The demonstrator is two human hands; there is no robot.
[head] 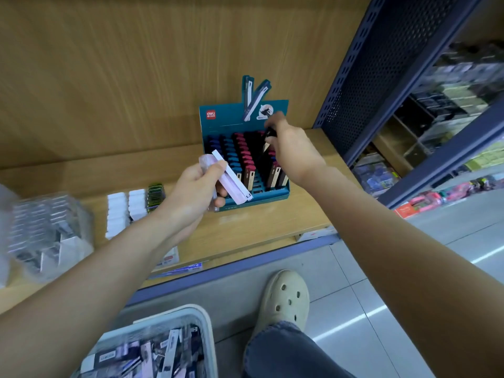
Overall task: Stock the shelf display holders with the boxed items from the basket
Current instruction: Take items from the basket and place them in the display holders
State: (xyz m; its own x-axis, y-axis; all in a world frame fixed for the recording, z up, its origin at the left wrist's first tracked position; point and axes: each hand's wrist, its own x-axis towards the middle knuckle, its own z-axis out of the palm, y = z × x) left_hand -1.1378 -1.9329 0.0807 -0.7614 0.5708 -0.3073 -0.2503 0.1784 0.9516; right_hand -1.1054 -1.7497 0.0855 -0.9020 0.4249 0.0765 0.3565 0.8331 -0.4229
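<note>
slim black cardboard box is pinched at its top end by right hand over the teal cardboard display holder, slim pale-pink boxes are clasped in left hand; likely light, stiff, slick, best held by long edges.

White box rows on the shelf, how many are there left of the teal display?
2. One white row is on the left; a second white row sits beside it, next to a green row. The left forearm crosses their near ends, so more may be hidden.
</note>
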